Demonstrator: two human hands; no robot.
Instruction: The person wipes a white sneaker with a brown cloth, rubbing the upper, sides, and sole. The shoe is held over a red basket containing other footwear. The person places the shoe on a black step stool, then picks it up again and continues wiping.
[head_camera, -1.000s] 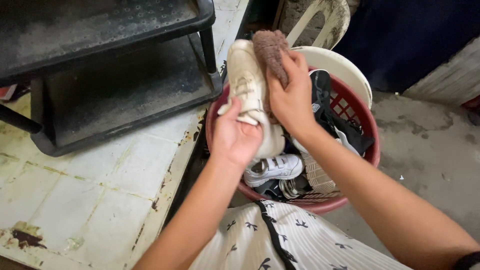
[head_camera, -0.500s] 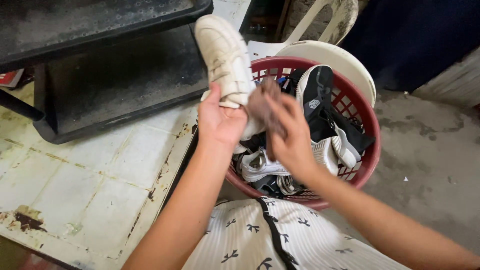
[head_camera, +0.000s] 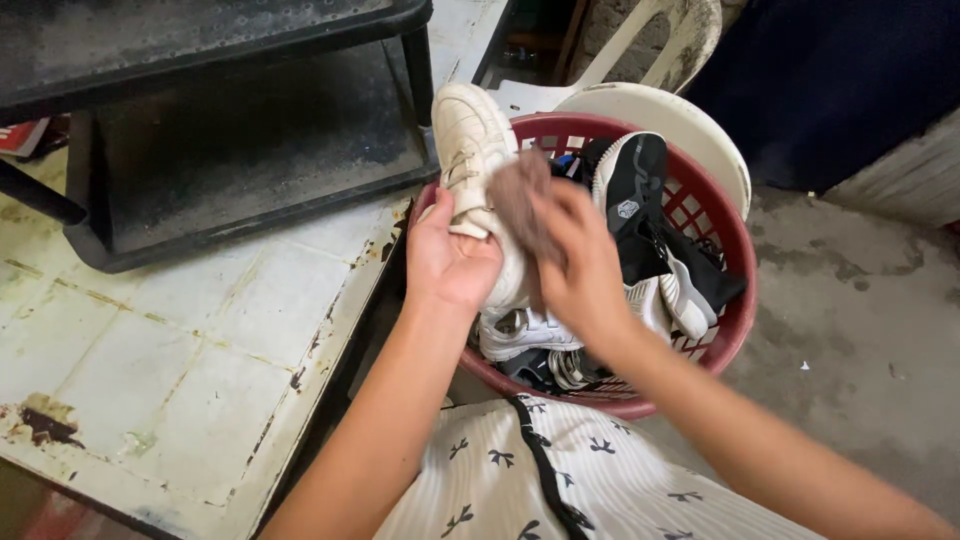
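White shoe (head_camera: 470, 150) is gripped at the heel by left hand (head_camera: 447, 262), closed round it, above red basket (head_camera: 735, 300). Brown cloth (head_camera: 518, 205), soft and limp, is pinched in right hand (head_camera: 580, 270) against the shoe's side. Shoe likely light, fairly stiff.

**Bare arms, patterned white garment**

Both forearms are bare from elbow to wrist, with no sleeves, watch, bracelet or ring showing on them. The left hand (head_camera: 447, 262) and the right hand (head_camera: 578, 268) are bare too, without gloves; the right one is slightly blurred. Below the hands, nearest the camera, lies the person's garment (head_camera: 560, 480): white cloth with fine lengthwise ribbing, scattered all over with small dark bird-like marks. A narrow dark stripe (head_camera: 545, 470) of trim runs down it from just under the hands towards the lower edge, curving a little as it goes.
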